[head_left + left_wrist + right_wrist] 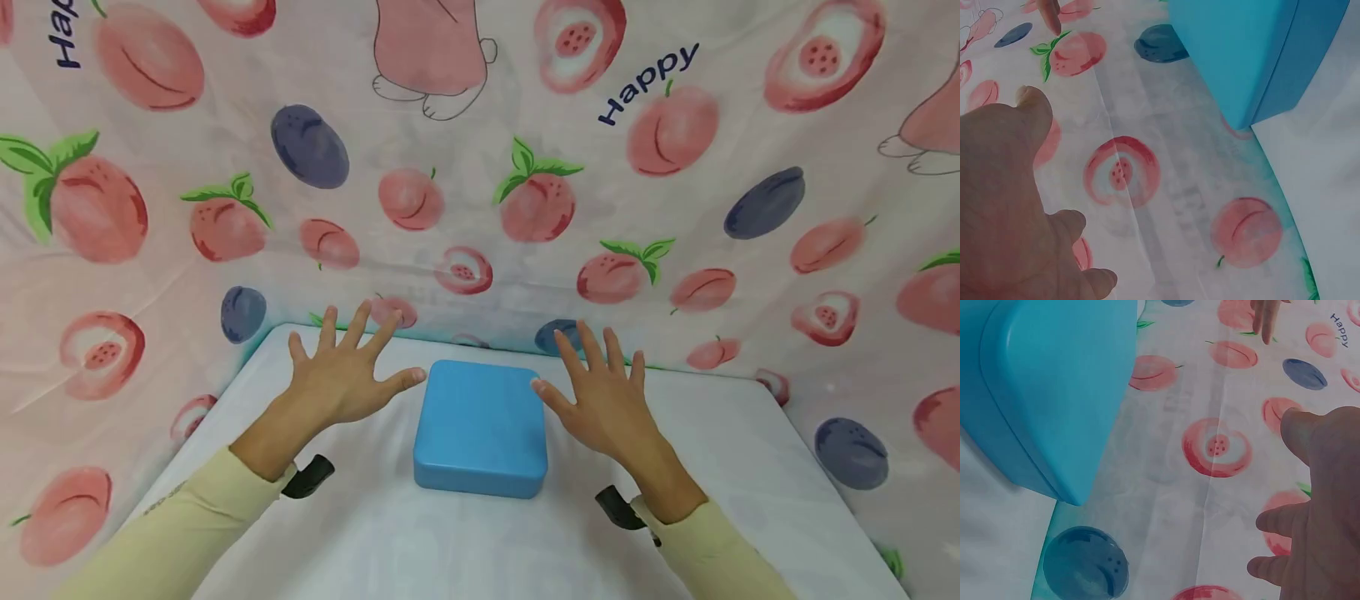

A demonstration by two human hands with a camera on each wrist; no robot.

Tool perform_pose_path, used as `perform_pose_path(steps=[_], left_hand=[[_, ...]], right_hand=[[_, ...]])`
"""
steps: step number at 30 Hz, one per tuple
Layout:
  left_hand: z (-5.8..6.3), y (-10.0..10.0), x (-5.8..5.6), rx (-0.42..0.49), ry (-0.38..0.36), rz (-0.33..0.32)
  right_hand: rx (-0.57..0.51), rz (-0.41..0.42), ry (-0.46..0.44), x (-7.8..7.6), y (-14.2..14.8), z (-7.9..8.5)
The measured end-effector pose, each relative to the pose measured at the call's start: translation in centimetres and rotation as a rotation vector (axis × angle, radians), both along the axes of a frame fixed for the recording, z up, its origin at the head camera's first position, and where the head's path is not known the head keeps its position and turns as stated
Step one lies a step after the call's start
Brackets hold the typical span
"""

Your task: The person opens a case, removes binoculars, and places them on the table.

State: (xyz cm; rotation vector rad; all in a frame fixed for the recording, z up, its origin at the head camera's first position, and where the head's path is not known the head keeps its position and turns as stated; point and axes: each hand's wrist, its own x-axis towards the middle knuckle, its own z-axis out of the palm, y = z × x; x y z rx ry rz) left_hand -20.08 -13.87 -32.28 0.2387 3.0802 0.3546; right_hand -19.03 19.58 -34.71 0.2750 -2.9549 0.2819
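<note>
A square blue box [483, 417] with rounded corners and a seam round its side sits on the white table. To its left, my left hand [337, 379] is spread, fingers apart, thumb pointing at the box's far left corner. On the other side my right hand [606, 400] is spread too, its thumb tip close to the box's right edge. Neither hand holds anything. In the left wrist view the blue box [1235, 50] stands apart from the left hand [1004, 206]. The right wrist view has the box [1060, 394] at left and the right hand [1322, 506] at right.
The white table [360, 533] ends at a back edge just beyond the box. Behind and beside it hangs a pink curtain [465, 150] printed with fruit. A black strap piece [309, 477] juts from the left wrist, another black piece [619, 508] from the right.
</note>
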Motion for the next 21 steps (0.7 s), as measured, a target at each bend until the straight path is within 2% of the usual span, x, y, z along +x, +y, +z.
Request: perform_pose_path(steps=[6, 21], left_hand=[[-0.2, 0.5, 0.1, 0.004, 0.020, -0.011], [-1.9, 0.8, 0.8, 0.029, 0.043, -0.027]], right_hand=[[0.017, -0.001, 0.019, 0.1, 0.0, -0.4], [0.042, -0.008, 0.024, 1.4, -0.1, -1.6]])
